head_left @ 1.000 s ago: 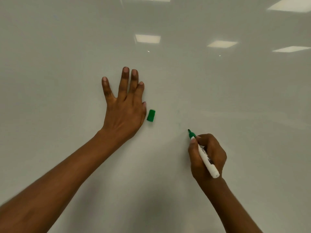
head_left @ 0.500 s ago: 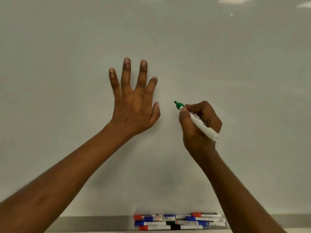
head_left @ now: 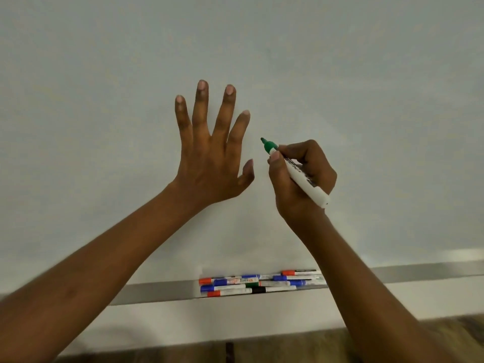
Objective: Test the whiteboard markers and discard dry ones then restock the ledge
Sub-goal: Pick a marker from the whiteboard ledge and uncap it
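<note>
The green marker (head_left: 296,172) I'm watching lies on a slant, its uncapped green tip aimed up and to the left at the whiteboard (head_left: 366,100), its blunt white tail down and to the right. I can't tell whether the tip touches the surface. The barrel is a smooth white cylinder with dark print along it. My right hand (head_left: 301,179) is curled closed around it, thumb pressed near the green collar. My left hand (head_left: 212,158) is spread wide, fingers splayed, holding nothing, just beside the tip. Below, a grey metal ledge (head_left: 157,292) carries a pile of capped markers (head_left: 259,282) with red, blue, green and black caps, lying lengthwise.
</note>
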The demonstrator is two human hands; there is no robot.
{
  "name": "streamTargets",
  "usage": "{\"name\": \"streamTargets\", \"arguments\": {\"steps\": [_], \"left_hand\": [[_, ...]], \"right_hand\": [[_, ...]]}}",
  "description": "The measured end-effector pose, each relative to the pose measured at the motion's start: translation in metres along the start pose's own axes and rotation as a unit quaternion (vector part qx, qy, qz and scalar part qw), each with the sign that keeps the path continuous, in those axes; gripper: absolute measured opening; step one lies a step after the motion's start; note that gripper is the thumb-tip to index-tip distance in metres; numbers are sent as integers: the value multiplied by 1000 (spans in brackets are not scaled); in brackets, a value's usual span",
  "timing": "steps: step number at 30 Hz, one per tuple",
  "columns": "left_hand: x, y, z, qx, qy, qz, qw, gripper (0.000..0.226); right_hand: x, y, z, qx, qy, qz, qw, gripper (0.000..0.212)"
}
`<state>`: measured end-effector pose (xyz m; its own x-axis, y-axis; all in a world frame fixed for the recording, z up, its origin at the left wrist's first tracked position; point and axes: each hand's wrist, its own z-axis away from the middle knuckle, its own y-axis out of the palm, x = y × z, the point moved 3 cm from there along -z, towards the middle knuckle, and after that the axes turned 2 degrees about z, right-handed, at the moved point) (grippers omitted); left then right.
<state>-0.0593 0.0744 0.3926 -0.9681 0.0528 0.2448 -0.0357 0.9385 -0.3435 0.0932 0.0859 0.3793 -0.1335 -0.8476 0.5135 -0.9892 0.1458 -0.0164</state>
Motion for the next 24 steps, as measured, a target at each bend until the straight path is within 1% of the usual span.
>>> {"name": "streamTargets", "arguments": {"steps": [3,9,15,18,22,24], "left_hand": [[-11,3,4,-1,-4,13,1000,65],[-37,9,10,3,-1,49,999,65],[-68,13,24,-1,-4,96,995,69],[-84,15,32,2,-14,124,992,70],[-104,16,42,17,-14,150,988,66],[-115,18,48,27,-13,170,985,59]], "right_hand": [[-3,-8,6,-3,20,19,1000,27],[-9,-29,22,-13,52,69,996,23],[-15,-51,42,-25,61,111,992,23],[-16,-63,56,-31,41,132,990,24],[-20,-81,72,-35,38,163,985,26],[-22,-90,80,-39,46,184,981,26]]}}
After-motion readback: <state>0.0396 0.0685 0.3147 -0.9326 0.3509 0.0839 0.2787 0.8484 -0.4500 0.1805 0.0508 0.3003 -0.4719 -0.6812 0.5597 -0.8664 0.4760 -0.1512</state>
